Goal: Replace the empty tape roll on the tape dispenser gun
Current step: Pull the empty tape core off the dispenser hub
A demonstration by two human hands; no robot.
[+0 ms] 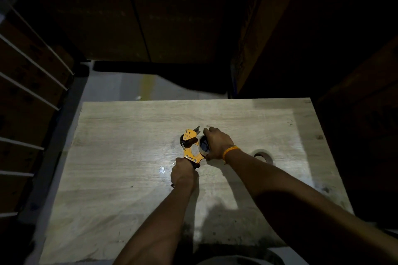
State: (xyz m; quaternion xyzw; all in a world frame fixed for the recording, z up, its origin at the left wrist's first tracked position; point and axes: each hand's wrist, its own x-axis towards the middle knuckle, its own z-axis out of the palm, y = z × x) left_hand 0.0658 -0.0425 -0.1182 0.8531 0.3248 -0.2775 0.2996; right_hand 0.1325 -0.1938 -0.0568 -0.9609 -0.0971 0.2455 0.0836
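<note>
My left hand (183,171) fists handle of tape gun (190,146), mid bench (120,157). Right hand (216,143) fingers wrap roll (203,146) on hub. Second roll (263,156) lies right. Roll looks light, stiff; grip rim, avoid serrated blade at far end.

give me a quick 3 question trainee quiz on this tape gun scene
1. True or false: the left hand grips the handle of the orange tape gun.
2. What is the right hand wrapped around? A) a roll at the gun's hub B) scissors C) a box
3. Fill in: a separate roll lies flat on the table, to the ____ of the right wrist.

Key: 1 true; 2 A; 3 right
</note>
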